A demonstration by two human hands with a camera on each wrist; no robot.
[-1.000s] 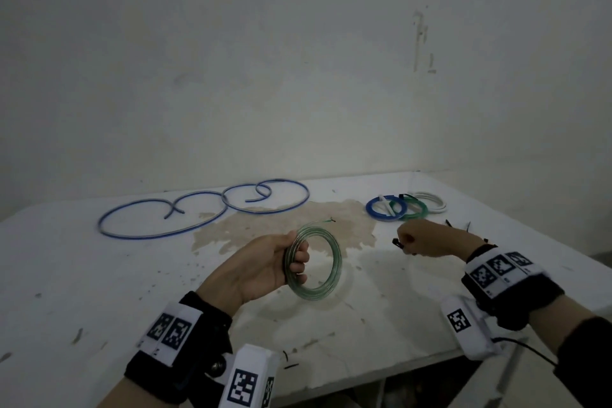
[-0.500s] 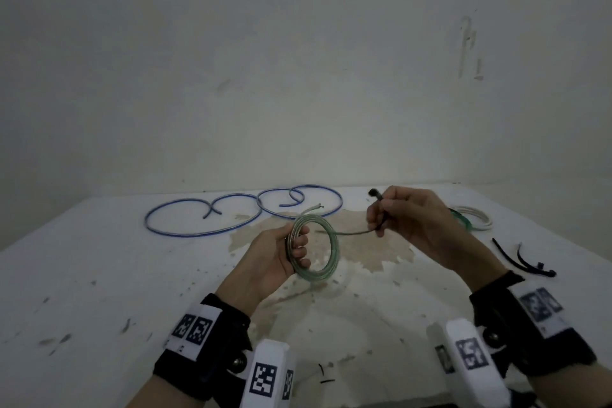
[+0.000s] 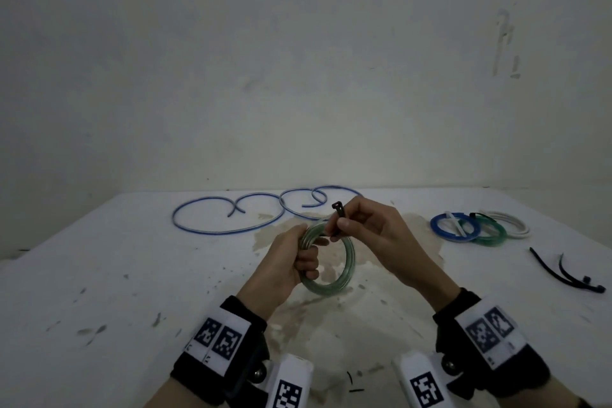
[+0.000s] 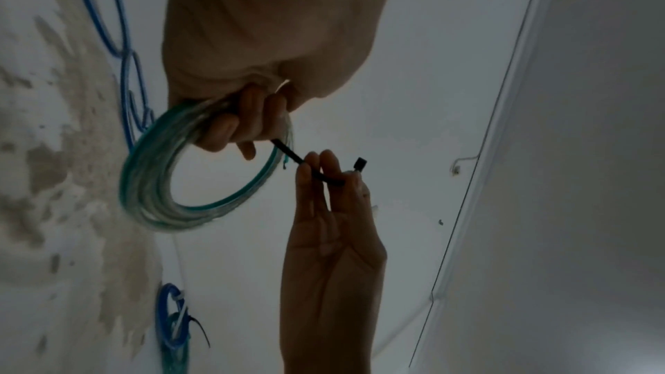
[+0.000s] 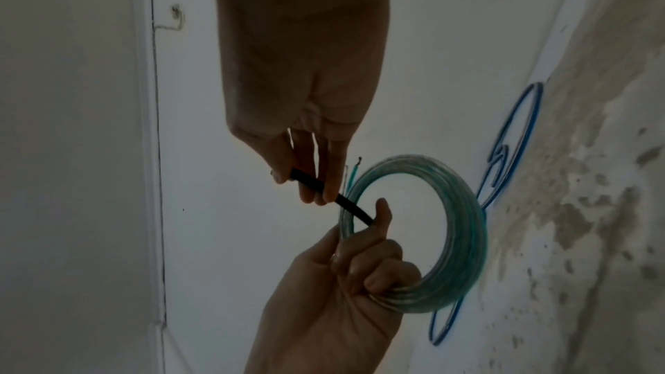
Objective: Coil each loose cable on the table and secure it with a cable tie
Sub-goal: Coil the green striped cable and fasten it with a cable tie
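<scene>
My left hand (image 3: 308,253) grips a coiled green cable (image 3: 346,270) and holds it upright above the white table (image 3: 99,275). A black cable tie (image 3: 338,213) is pinched in my right hand (image 3: 342,225), head end up. In the left wrist view the tie (image 4: 287,152) runs from the right hand's fingers (image 4: 316,164) to the coil (image 4: 151,189) beside the left fingers (image 4: 233,121). In the right wrist view the tie's (image 5: 324,191) lower end touches the left forefinger (image 5: 381,215) at the coil's (image 5: 464,238) rim. The cable's bare end sticks out there.
A loose blue cable (image 3: 231,217) lies in wide loops at the table's back. Three tied coils, blue (image 3: 453,227), green (image 3: 490,233) and white (image 3: 511,222), lie at the right. Spare black ties (image 3: 563,272) lie nearer the right edge. A wall stands behind.
My right hand came from the table's right side with the black tie and brought it up to the coil. The left hand kept hold of the coil and turned it slightly.
</scene>
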